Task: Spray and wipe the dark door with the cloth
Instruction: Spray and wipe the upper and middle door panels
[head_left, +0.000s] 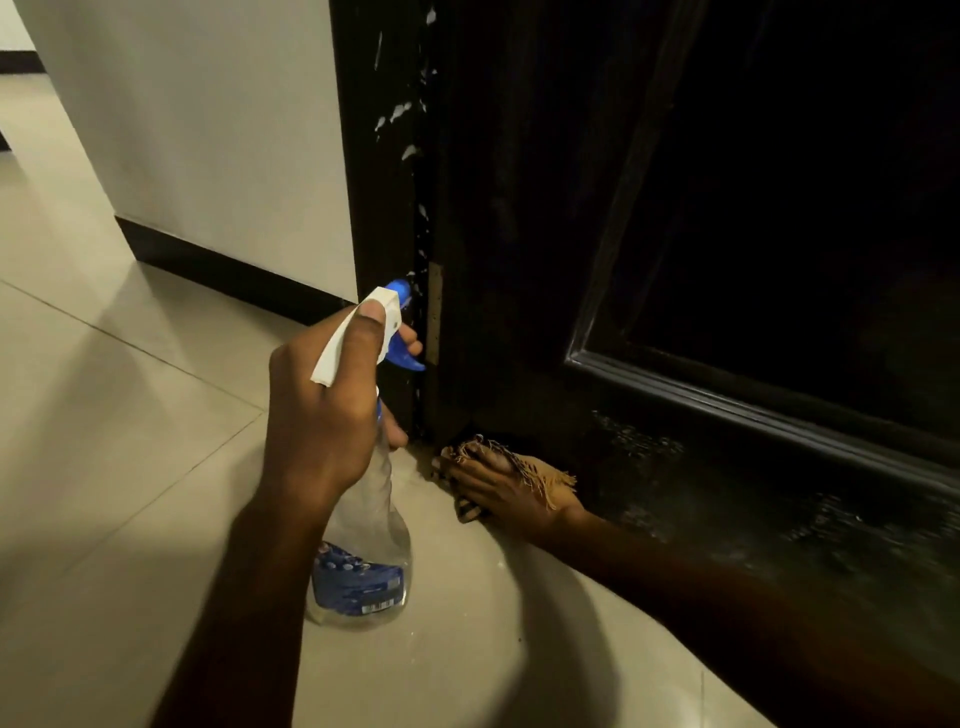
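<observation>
The dark door (701, 260) fills the right half of the view, with a moulded panel and wet speckles on its bottom rail. My left hand (322, 415) grips a clear spray bottle (363, 545) with a white head, blue trigger and blue label, nozzle pointing at the hinge side of the door. My right hand (504, 493) presses a frayed tan cloth (540, 475) against the door's lower left corner, at floor level. Part of the cloth is hidden under my fingers.
A dark door frame (379, 182) with white paint chips stands left of the door, with a brass hinge (435, 312) beside it. A white wall (208, 130) with dark skirting (223, 275) runs left. Pale floor tiles (104, 441) spread below.
</observation>
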